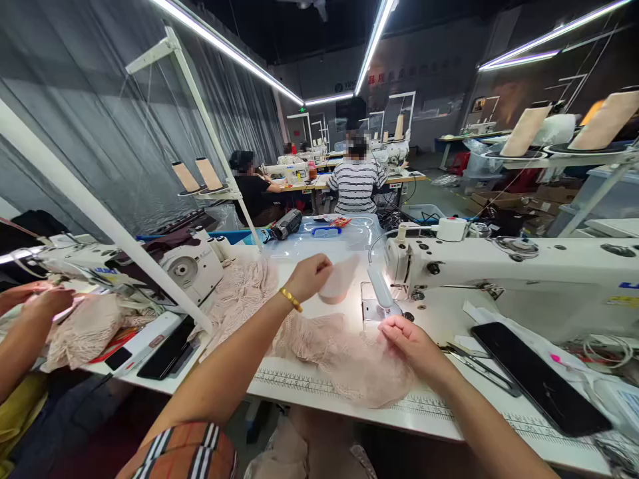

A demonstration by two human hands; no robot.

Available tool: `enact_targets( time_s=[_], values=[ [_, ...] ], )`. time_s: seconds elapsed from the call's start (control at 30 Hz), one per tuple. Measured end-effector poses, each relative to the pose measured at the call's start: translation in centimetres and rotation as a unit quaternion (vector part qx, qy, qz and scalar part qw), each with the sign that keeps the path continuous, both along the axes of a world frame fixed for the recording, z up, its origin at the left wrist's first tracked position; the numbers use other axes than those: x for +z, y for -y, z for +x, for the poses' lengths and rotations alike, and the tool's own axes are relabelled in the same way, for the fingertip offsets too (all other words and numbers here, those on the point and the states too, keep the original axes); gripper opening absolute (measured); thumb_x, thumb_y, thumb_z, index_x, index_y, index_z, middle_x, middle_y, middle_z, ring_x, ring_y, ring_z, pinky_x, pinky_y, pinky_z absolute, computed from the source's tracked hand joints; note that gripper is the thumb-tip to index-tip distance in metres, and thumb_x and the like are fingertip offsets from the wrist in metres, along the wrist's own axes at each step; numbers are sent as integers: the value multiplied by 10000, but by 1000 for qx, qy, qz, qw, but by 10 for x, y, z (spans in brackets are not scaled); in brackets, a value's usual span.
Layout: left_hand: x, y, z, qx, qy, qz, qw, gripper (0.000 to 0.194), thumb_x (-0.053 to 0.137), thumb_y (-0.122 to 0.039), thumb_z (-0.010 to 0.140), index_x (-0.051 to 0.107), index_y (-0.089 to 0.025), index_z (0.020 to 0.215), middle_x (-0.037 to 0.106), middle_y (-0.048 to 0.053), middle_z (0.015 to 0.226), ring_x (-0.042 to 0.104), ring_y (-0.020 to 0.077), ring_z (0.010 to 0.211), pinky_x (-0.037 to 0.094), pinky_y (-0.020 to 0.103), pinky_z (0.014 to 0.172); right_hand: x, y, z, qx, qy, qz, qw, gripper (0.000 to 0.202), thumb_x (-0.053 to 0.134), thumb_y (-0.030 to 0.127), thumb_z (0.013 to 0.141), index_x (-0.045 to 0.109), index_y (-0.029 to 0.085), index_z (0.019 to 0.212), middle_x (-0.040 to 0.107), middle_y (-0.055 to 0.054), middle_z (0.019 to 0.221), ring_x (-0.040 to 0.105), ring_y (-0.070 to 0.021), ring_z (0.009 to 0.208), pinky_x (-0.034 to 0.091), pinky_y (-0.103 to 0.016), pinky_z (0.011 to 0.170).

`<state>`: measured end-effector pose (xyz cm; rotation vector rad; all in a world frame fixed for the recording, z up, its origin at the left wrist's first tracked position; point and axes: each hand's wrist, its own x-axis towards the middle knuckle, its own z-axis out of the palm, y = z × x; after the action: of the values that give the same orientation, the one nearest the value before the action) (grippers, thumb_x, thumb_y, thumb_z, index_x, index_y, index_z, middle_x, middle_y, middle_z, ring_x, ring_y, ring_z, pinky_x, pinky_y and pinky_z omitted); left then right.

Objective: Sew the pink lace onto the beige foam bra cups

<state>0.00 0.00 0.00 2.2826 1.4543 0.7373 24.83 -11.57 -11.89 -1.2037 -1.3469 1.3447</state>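
My left hand (310, 274), with a gold bracelet at the wrist, is raised over the table, its fingers pinched together on a small pale pink fabric piece (340, 278) with a rounded edge, blurred. Close to the needle area of a white sewing machine (519, 279), my right hand (408, 340) has thumb and forefinger closed on the edge of pale pink lace fabric (367, 372). That fabric lies gathered across the tabletop and over its ruler strip. A small lamp (380, 287) lights the spot just above my right fingers.
A black phone (542, 379) and metal scissors (482, 369) lie to the right. More lace (239, 289) is heaped at the left. A co-worker's hands (44, 299) work at the neighbouring machine. A white thread-stand pole (100, 206) slants across the left; a clear plastic bin (294, 239) stands behind the table.
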Motion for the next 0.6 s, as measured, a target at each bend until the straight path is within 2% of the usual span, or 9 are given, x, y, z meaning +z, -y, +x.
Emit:
enact_targets(
  time_s=[0.13,0.23,0.3,0.37,0.43,0.47,0.5,0.53,0.6],
  values=[
    [-17,71,-1,-80,19,-102,991,140,593,-315,853,645,-191,814,615,-25,676,560,143,627,388,233,549,4,3,-1,13,-24,0,1000,556,482,740,949,650,212,992,697,-31,882,642,-195,767,519,-337,730],
    [-33,105,7,-84,21,-159,984,98,592,-281,834,616,-196,791,619,-28,678,565,145,635,370,240,558,8,9,-3,26,-16,13,999,594,423,766,963,644,219,1031,690,-31,885,659,-207,811,526,-346,766],
    [-40,115,15,-72,-6,-152,986,72,582,-250,836,598,-200,787,610,-22,671,568,158,639,388,260,591,12,15,-4,22,14,33,999,527,555,735,921,651,222,997,656,-4,832,621,-196,776,498,-327,737],
    [-42,120,23,-75,-21,-112,991,38,606,-231,815,601,-199,835,656,17,785,611,198,755,454,303,703,19,23,-6,10,51,53,997,442,684,661,871,660,224,935,574,34,722,546,-177,700,443,-304,676],
    [-42,121,29,-127,11,-54,990,232,673,-252,777,617,-188,993,686,98,1076,624,265,1014,481,377,895,30,35,-6,21,89,74,993,360,689,589,896,669,230,904,551,41,692,522,-173,688,417,-297,662],
    [-41,121,31,-170,36,-40,984,356,708,-277,762,605,-183,1090,658,125,1198,601,283,1107,471,396,957,37,41,-6,40,109,89,989,320,665,552,927,676,233,902,587,30,719,544,-178,712,427,-300,676],
    [-40,121,32,-219,58,-53,972,459,740,-313,753,584,-183,1165,640,131,1244,597,282,1125,476,393,962,44,48,-4,62,129,110,984,286,636,515,958,683,238,903,635,17,766,577,-185,747,445,-302,699],
    [-39,120,31,-269,71,-99,955,503,759,-360,755,574,-189,1191,654,112,1205,619,264,1068,497,368,912,51,54,-2,77,149,136,976,260,608,480,985,690,245,906,678,8,816,610,-188,781,465,-301,721],
    [-39,116,28,-333,57,-241,910,389,741,-439,794,610,-203,1073,678,25,932,631,197,812,495,290,723,63,64,4,58,184,207,959,214,581,417,1014,704,267,922,728,11,864,658,-181,802,495,-286,733]
  ],
)
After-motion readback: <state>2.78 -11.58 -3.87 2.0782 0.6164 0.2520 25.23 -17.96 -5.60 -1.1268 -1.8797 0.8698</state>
